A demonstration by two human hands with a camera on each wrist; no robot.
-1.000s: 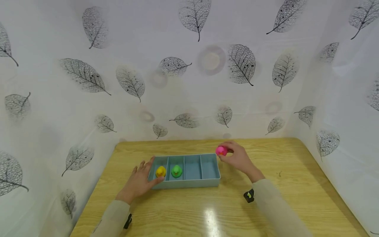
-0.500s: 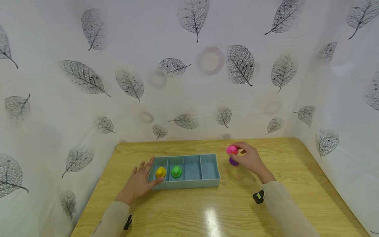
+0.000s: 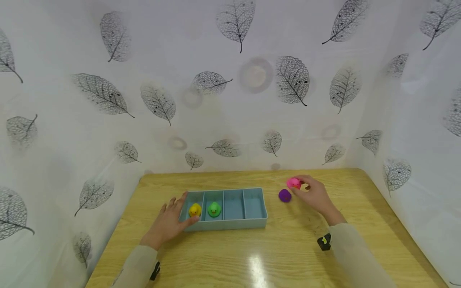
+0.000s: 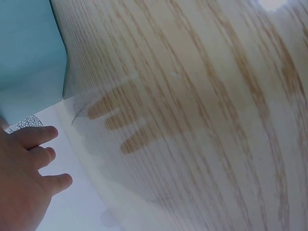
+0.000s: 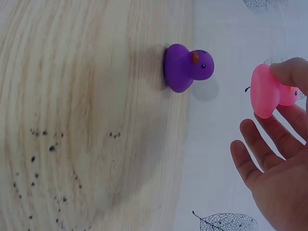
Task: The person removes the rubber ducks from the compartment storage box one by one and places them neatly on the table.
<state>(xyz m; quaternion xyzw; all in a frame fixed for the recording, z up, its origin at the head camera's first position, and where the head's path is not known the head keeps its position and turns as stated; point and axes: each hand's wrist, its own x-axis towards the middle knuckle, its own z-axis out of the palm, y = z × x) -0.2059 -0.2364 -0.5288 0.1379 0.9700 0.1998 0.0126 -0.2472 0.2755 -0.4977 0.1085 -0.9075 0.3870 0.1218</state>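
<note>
1. The right hand (image 3: 314, 195) pinches the pink duck (image 3: 293, 183) above the tabletop (image 3: 252, 256), right of the tray (image 3: 230, 221).
2. The purple duck (image 3: 285, 195) sits between tray and pink duck, nearer the right hand.
3. The left hand (image 3: 169, 219) lies flat against the tray's left end, fingers straight.
4. No readable writing.

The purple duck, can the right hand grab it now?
Probably not yet. The right hand already pinches the pink duck. The purple duck stands close beside it on the table with nothing between, so only the full fingers stand in the way.
</note>
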